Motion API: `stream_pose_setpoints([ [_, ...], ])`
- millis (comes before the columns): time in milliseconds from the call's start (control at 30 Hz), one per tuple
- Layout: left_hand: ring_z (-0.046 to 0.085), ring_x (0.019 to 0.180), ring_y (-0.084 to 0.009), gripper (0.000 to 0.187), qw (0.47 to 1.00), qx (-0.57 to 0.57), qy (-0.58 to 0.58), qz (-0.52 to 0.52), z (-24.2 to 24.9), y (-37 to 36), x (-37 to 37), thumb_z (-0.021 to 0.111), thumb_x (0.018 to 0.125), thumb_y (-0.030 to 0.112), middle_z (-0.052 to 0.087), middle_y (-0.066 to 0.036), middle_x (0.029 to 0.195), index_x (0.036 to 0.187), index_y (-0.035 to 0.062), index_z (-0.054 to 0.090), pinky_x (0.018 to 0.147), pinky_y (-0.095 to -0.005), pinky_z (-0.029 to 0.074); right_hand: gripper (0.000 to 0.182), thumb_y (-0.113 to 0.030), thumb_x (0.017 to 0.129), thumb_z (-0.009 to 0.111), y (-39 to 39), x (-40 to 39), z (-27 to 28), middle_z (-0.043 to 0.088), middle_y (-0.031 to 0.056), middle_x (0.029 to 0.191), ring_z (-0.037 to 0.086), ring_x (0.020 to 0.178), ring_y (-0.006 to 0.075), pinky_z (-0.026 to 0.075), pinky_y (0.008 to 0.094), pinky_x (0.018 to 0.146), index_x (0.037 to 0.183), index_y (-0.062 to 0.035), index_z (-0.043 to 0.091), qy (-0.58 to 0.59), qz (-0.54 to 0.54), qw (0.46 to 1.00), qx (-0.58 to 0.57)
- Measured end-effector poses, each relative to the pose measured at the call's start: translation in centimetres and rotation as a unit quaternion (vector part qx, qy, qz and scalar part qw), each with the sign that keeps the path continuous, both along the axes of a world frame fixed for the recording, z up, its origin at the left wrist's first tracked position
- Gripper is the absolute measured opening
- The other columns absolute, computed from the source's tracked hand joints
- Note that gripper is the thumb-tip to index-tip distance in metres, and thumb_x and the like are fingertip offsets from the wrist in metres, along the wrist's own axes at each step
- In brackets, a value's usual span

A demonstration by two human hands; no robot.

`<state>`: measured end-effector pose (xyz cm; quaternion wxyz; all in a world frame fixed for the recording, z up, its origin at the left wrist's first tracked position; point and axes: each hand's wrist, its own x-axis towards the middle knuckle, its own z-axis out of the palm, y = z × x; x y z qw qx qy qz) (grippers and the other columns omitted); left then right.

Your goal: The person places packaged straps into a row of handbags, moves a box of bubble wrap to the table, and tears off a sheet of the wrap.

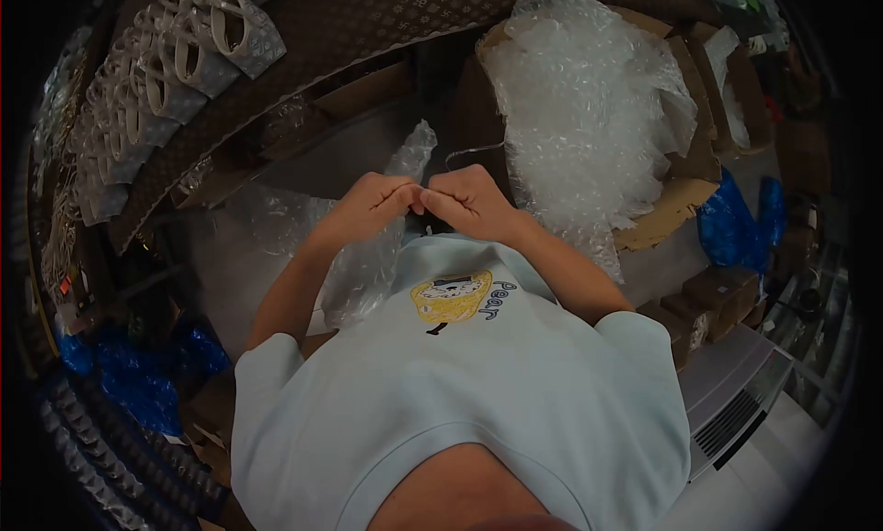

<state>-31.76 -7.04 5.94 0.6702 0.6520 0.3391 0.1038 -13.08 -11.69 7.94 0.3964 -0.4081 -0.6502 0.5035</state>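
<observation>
My left hand (375, 206) and my right hand (467, 202) meet in front of my chest, thumbs and fingertips pressed together. Both are closed, and what they pinch, if anything, is too small to make out. A crumpled strip of clear plastic wrap (363, 278) hangs behind and below my left hand, its upper end rising between the hands. Just right of my right hand stands an open cardboard box (676, 209) heaped with bubble wrap (589, 108). A thin pale strand (476, 150) curves above my right hand.
Grey bags with handles (189, 66) line a brown patterned surface (386, 20) at the upper left. Blue plastic bags (731, 220) lie at the right, others (138, 375) at the lower left. Small cardboard boxes (713, 296) sit right of my arm, near a grey appliance (736, 393).
</observation>
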Motion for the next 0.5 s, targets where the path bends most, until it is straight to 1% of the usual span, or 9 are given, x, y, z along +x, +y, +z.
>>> stream_pose_setpoints([
  [67,0.047,0.064,-0.0086,0.031,0.997,0.031,-0.047,0.058,-3.3,0.6,-0.7,0.043,0.088,0.025,0.053,-0.003,0.063,0.072,0.0018,0.058,0.059,-0.0233,0.039,0.025,-0.01,0.075,0.049,-1.7,0.0,2.0,0.042,0.0065,0.046,0.041,0.038,0.0187,0.032,0.0287,0.037,0.052,-0.0022,0.044,0.023,0.008,0.999,0.026],
  [133,0.049,0.064,-0.0101,0.037,0.967,0.069,0.16,0.187,-10.1,4.0,-3.5,0.044,0.087,0.032,0.054,-0.004,0.066,0.073,0.0024,0.06,0.061,-0.0234,0.04,0.032,-0.006,0.075,0.049,-2.9,0.3,6.1,0.028,0.0057,0.044,0.027,0.035,0.0151,0.02,0.0295,0.035,0.048,-0.0031,0.031,0.097,0.068,0.964,0.237],
  [167,0.049,0.064,-0.0101,0.037,0.968,0.068,0.161,0.18,-11.5,3.7,-3.2,0.044,0.087,0.032,0.054,-0.004,0.066,0.073,0.0024,0.06,0.061,-0.0234,0.04,0.032,-0.006,0.075,0.049,-3.4,0.9,5.9,0.028,0.0057,0.044,0.027,0.035,0.0151,0.02,0.0295,0.035,0.048,-0.0031,0.031,0.097,0.061,0.965,0.235],
  [233,0.052,0.067,-0.0136,0.049,0.969,0.055,0.219,0.096,-11.9,3.8,-1.3,0.045,0.083,0.047,0.058,-0.007,0.071,0.076,0.0016,0.063,0.064,-0.0269,0.041,0.034,-0.003,0.073,0.049,-3.8,3.3,5.1,0.025,0.0051,0.042,0.024,0.034,0.0147,0.018,0.0302,0.035,0.047,-0.0036,0.027,0.136,0.067,0.987,0.05],
  [267,0.053,0.071,-0.0142,0.05,0.966,0.03,0.251,0.059,-11.5,3.5,0.9,0.048,0.081,0.049,0.06,-0.008,0.076,0.081,0.0017,0.063,0.068,-0.0277,0.041,0.036,-0.004,0.074,0.05,-4.2,3.6,4.8,0.024,0.0052,0.041,0.025,0.033,0.0174,0.018,0.0311,0.035,0.047,-0.0035,0.026,0.141,0.059,0.987,-0.041],
  [300,0.055,0.075,-0.0148,0.051,0.959,0.006,0.282,0.026,-9.9,3.2,4.7,0.051,0.079,0.05,0.061,-0.008,0.08,0.087,0.0017,0.064,0.071,-0.0285,0.041,0.036,-0.004,0.074,0.05,-4.2,3.6,4.6,0.024,0.0052,0.041,0.025,0.033,0.0174,0.018,0.0311,0.035,0.047,-0.0035,0.026,0.14,0.063,0.987,-0.041],
  [367,0.056,0.076,-0.0181,0.055,0.956,-0.133,0.259,0.039,-11.7,2.9,10.5,0.053,0.075,0.055,0.061,-0.011,0.081,0.088,0.0021,0.064,0.074,-0.0316,0.042,0.037,-0.006,0.078,0.05,-4.8,3.1,4.6,0.033,0.005,0.041,0.03,0.034,0.0146,0.023,0.0295,0.036,0.047,-0.0026,0.032,0.173,0.146,0.974,-0.032],
  [467,0.056,0.077,-0.0188,0.05,0.96,-0.135,0.245,0.018,-13.7,2.0,16.3,0.053,0.076,0.052,0.061,-0.01,0.082,0.091,0.0047,0.064,0.073,-0.0324,0.042,0.036,-0.01,0.08,0.049,-5.3,1.5,4.4,0.036,0.0055,0.043,0.032,0.036,0.0155,0.025,0.0299,0.038,0.049,-0.0022,0.033,0.174,0.18,0.967,-0.037],
  [500,0.057,0.077,-0.0212,0.049,0.962,-0.068,0.259,-0.059,-15.6,1.7,17.1,0.051,0.076,0.051,0.062,-0.01,0.081,0.088,0.0062,0.065,0.072,-0.0332,0.043,0.036,-0.011,0.081,0.049,-5.6,1.5,4.1,0.037,0.0056,0.043,0.034,0.037,0.0163,0.027,0.0303,0.04,0.05,-0.0021,0.034,0.18,0.193,0.963,-0.055],
])
